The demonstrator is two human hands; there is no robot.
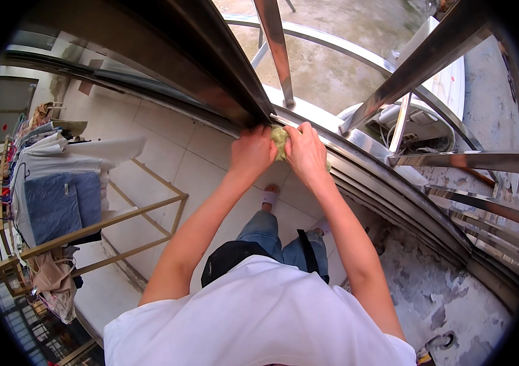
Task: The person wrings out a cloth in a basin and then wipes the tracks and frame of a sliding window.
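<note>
A yellow-green fuzzy cloth [279, 140] is bunched up at the sill of a window, pressed on the metal sliding track [369, 178]. My left hand [252, 149] grips its left side, fingers curled, close against the lower corner of the dark window sash [223, 55]. From the other side, my right hand [307, 152] holds the cloth with bent fingers. Both hands are nearly side by side, and part of the cloth is hidden beneath them. A little of it shows below the right hand.
Shiny metal bars [415, 67] form a cage outside the window, with a white appliance [424, 122] beyond. To the left stands a drying rack [98, 229] hung with clothes. A wall with peeling paint [442, 305] lies at lower right, and pale tiles [168, 143] cover the floor.
</note>
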